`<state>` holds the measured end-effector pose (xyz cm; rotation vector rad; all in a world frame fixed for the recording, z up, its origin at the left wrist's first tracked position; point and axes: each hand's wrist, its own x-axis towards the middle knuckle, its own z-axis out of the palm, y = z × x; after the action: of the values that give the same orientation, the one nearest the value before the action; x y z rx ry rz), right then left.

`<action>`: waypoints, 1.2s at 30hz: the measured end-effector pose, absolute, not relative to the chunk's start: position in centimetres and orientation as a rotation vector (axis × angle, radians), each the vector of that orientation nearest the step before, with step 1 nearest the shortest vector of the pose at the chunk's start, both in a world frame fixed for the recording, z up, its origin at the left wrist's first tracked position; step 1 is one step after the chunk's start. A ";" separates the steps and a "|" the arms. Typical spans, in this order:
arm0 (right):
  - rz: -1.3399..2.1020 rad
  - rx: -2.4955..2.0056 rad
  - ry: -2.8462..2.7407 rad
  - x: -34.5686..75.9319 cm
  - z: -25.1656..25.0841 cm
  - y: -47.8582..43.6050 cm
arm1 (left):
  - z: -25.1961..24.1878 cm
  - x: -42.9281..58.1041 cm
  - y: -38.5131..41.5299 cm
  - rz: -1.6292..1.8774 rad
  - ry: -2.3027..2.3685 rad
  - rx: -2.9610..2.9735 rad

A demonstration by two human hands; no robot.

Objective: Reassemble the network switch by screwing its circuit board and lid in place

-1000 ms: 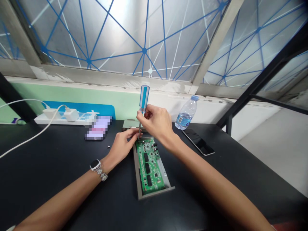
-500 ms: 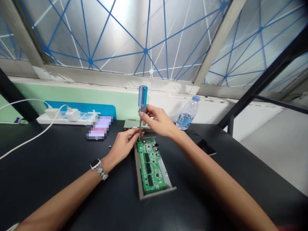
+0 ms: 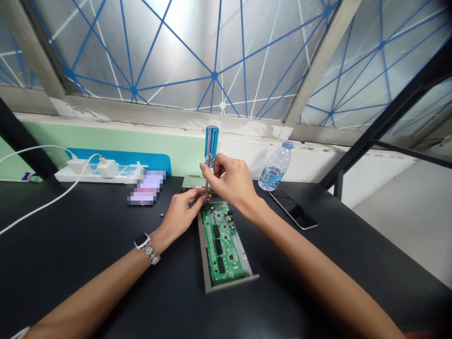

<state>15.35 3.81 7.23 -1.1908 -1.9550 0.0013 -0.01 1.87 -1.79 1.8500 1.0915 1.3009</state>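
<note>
Blue screwdriver (image 3: 211,145) upright in right hand (image 3: 231,181), grip pinched; left hand (image 3: 180,214) by shaft (image 3: 206,185), hold unclear

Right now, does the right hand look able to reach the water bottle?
Probably yes: the water bottle stands to the right of the right hand, with nothing visible between them. To grip it, though, the hand would likely have to release the screwdriver first.
</note>
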 end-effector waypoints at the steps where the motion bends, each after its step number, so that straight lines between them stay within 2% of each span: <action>1: 0.023 -1.187 -1.958 15.4 7.3 3.8 | -1.8 0.0 1.9 1.299 1.089 1.850; 5: 0.232 -1.103 -1.988 15.8 7.6 4.2 | -1.9 -0.2 1.9 1.284 1.071 1.858; 11: 0.736 -0.978 -2.031 16.8 8.0 4.8 | -1.7 -0.3 1.9 1.306 1.084 1.835; 18: 1.065 -0.961 -1.989 17.4 7.2 5.5 | -1.5 -0.1 1.8 1.351 1.128 1.822; 36: 1.204 -0.897 -2.027 17.4 7.1 5.7 | -1.4 0.2 2.6 1.348 1.153 1.849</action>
<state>17.44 5.70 7.06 -0.8972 -2.0266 1.2036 0.19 2.58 -1.43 1.8489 1.1535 1.3480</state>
